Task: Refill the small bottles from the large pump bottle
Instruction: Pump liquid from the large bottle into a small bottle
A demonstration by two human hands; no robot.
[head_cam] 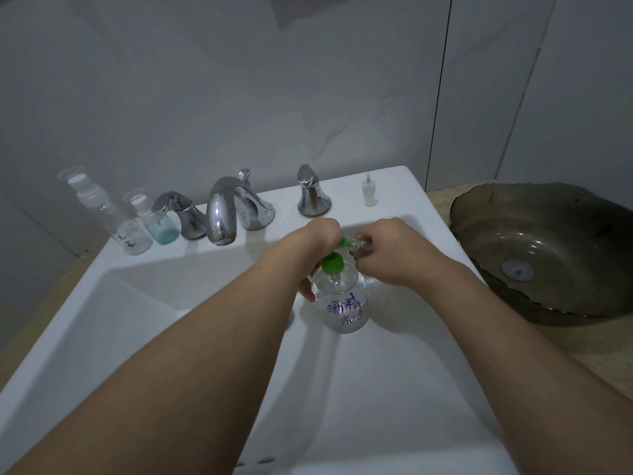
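**One small bottle at the nozzle, two more waiting by the faucet**

Two hands are working together over the white sink [113,303], in front of the chrome faucet [222,214]. The left hand [317,241] is bearing down on the green pump head [333,262] of the large pump bottle [344,303], its fingers curling round the head and down past the bottle's shoulder. The right hand [387,248] is gripping a small clear bottle [362,246], tilting its mouth against the green nozzle tip. How full that bottle is getting cannot be told, since the fingers are hiding most of it.

Left of the faucet, a tall spray bottle [113,217] and a short bottle with blue liquid [157,221] are standing capped on the sink's ledge; the tall one is looking nearly empty. Right of the faucet, past the handle, a loose spray cap [369,192] is waiting upright, probably belonging to the bottle in hand.

By my reading, the refilling is somewhere in its middle: one bottle being filled, recapping outstanding, and at least the tall bottle likely left to do.
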